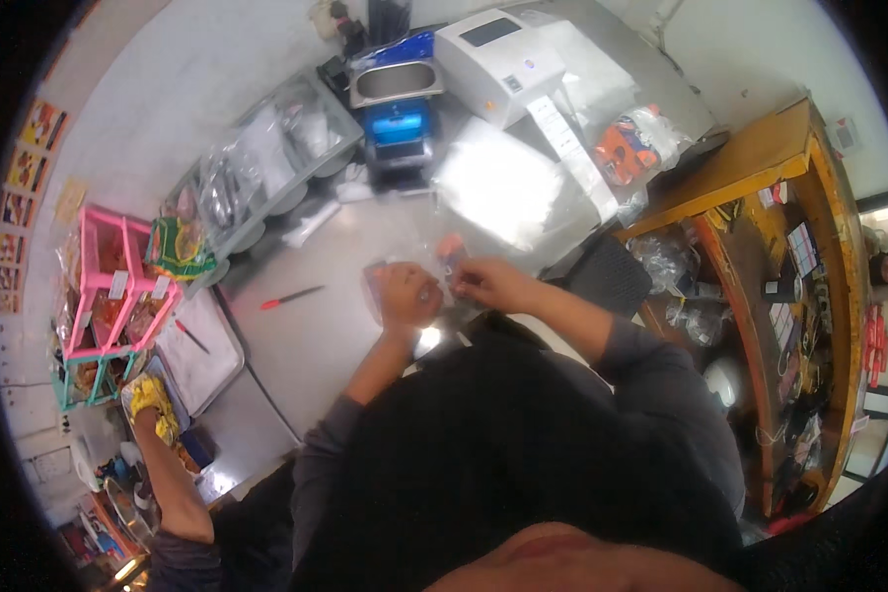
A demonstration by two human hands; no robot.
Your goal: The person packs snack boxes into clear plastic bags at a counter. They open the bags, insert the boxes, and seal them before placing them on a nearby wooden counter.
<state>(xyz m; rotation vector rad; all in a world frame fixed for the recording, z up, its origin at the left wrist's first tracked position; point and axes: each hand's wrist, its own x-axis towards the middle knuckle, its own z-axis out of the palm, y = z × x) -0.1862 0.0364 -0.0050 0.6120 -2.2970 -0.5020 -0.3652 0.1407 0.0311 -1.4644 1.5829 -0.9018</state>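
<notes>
Both my hands are close together over the metal tabletop [340,237], near its front edge. My right hand [488,283] pinches a small clear plastic packet with orange on it [451,247]. Fingers curled, my left hand [411,294] sits just to the left of it. A clear, reddish edge of plastic [373,276] shows beside the left hand; what lies inside its grip is hidden. On the table to the left lies a slim tool, red at one end and dark at the other [291,298], perhaps a pen or small knife.
A white label printer [498,64] with a paper strip stands at the back. Left of it are a blue device [400,128] and a grey bin of plastic bags [257,163]. Pink racks [118,281] stand left; a co-worker's hand [148,395] touches something yellow. Wooden shelves [750,247] rise at right.
</notes>
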